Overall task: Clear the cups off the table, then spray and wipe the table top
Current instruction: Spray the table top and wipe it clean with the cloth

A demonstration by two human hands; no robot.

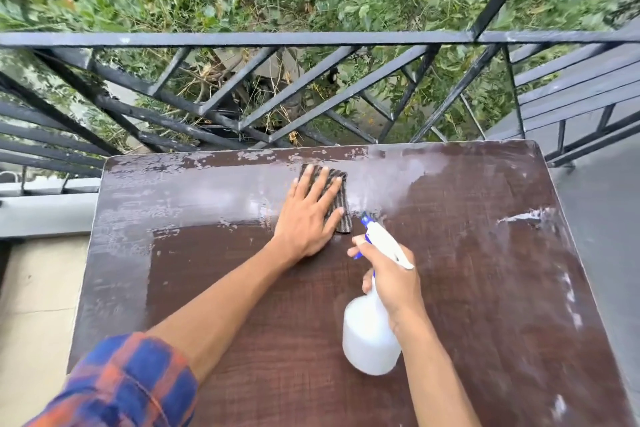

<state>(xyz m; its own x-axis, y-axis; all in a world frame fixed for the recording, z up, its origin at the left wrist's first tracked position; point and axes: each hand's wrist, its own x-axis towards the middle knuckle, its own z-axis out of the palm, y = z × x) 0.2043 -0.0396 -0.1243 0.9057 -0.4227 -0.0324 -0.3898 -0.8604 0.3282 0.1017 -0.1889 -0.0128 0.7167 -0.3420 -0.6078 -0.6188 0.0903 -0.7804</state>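
Observation:
A dark brown table top (467, 288) fills the lower view, with a wet sheen across its far half and white streaks near the right edge. My left hand (308, 211) lies flat with fingers spread on a dark striped cloth (341, 215) near the far middle of the table. My right hand (391, 281) grips the neck of a white spray bottle (369, 340) with a blue trigger and nozzle, held above the table just right of the cloth, nozzle pointing away and left. No cups are in view.
A black metal railing (311, 38) runs just beyond the table's far edge, with green foliage below it. A grey ledge (45, 215) sits to the left, beige floor (31, 305) lower left, grey floor (602, 218) to the right.

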